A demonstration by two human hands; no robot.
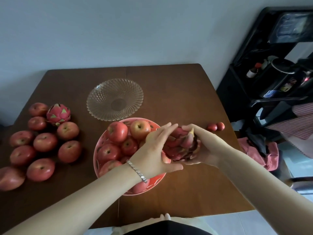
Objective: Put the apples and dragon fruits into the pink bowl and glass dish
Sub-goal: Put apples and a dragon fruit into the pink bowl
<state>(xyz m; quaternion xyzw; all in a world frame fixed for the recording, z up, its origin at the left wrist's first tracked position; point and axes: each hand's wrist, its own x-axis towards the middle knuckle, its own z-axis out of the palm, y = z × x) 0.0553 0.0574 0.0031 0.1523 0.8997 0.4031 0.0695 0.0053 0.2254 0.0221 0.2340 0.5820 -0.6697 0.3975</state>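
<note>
The pink bowl [100, 160] stands at the table's middle and holds several red apples [117, 133]. Over its right rim, my left hand [155, 150] and my right hand [203, 150] together clasp a dragon fruit [181, 146], one hand on each side. The glass dish [115, 99] sits just behind the bowl with nothing in it. At the table's left lie several loose apples [45, 141] and a second dragon fruit [58, 114].
Two small red fruits [216, 126] lie near the table's right edge. A black shelf unit [271, 65] with bottles and a pot stands to the right, with a pink cloth [264, 153] on a chair below it. A wall runs behind the wooden table [177, 92].
</note>
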